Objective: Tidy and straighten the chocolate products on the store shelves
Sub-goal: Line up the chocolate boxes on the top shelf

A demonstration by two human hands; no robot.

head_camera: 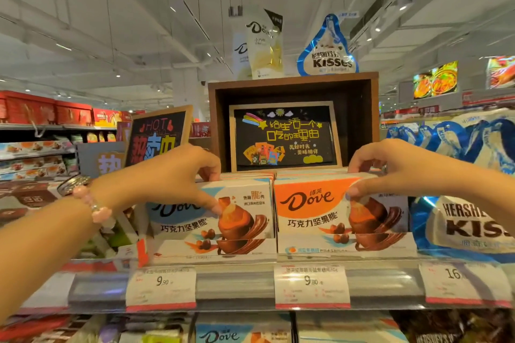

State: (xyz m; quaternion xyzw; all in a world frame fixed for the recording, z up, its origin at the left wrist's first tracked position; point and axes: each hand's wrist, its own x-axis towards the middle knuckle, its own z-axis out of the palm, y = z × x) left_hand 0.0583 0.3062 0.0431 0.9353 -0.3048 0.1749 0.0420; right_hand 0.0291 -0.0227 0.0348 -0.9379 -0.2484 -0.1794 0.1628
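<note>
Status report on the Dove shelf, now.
Left hand gripping blue Dove box. Right hand gripping orange Dove box. Boxes side by side, upright. Nothing in the way.

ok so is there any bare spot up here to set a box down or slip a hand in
Hardly. The Dove boxes sit flush side by side, with Kisses bags tight on the right. The wooden crate holds only a sign, with some bare room around it. Left of the boxes is cluttered.
</note>
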